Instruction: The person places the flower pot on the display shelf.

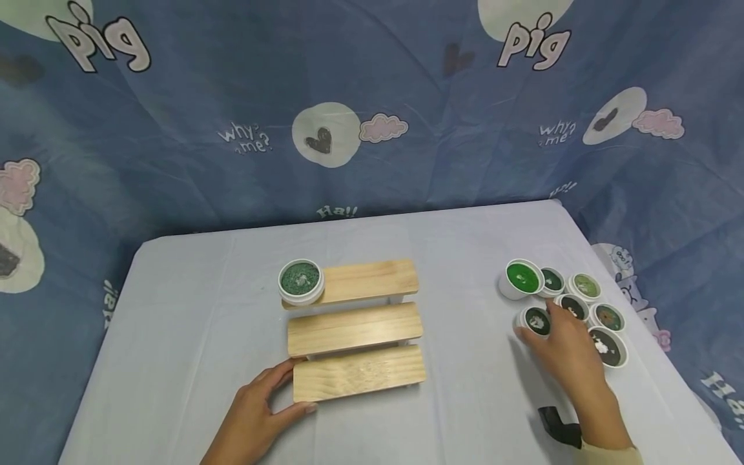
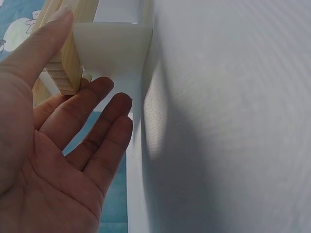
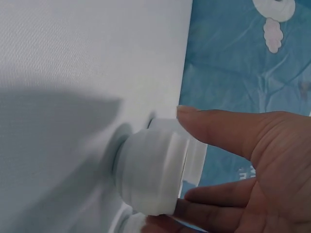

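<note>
A wooden three-step display stand [image 1: 356, 328] with pale side supports [image 2: 114, 46] is on the white table. My left hand [image 1: 256, 407] holds the left end of its lowest board [image 2: 68, 65], thumb on the near side and fingers behind. At the left end of the top step sits a white pot of speckled green [image 1: 299, 279]. On the right, my right hand [image 1: 566, 352] is around a small white pot with dark green contents [image 1: 536, 321], thumb and fingers on opposite sides. In the right wrist view a gap shows between thumb and pot [image 3: 150, 170].
Several more white pots with green or dark contents cluster by the right hand, among them a bright green pot [image 1: 522, 278] and a dark pot [image 1: 607, 347]. A black strap piece [image 1: 559, 427] is at the right wrist. Blue printed cloth [image 1: 372, 174] hangs behind the table.
</note>
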Demonstrator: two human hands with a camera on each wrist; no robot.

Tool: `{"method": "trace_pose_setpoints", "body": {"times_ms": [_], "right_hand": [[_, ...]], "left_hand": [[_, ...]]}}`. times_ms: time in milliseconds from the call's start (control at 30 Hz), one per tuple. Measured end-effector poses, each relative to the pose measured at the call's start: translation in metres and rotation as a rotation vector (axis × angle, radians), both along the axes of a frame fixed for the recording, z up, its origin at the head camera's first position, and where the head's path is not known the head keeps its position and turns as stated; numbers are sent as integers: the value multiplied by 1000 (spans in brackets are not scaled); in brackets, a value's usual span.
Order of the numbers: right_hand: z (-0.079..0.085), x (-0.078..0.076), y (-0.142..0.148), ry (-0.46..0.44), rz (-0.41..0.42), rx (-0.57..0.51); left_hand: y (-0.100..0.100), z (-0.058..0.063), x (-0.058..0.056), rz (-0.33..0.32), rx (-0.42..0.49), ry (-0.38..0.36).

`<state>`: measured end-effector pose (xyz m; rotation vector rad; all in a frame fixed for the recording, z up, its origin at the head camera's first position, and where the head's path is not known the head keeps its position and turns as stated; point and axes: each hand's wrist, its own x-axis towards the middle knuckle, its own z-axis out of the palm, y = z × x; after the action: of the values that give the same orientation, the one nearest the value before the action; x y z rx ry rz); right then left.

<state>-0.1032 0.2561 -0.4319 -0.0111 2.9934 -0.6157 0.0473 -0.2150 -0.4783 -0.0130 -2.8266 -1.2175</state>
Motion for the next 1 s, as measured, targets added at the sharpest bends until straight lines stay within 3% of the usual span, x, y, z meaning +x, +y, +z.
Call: {"method": "trace_pose_setpoints", "body": {"times_ms": [200,667,1000], "right_hand": [[-7,-1,3,-55,-21,7],[-10,-2,1,-80,-94,-16],[-10,3,1,-40,-42,-57]], "left_hand": [[1,1,-2,-3,-9,21],[1,3,-3,-11,-7,2],[0,5,-4,-7,-19,5]]}}
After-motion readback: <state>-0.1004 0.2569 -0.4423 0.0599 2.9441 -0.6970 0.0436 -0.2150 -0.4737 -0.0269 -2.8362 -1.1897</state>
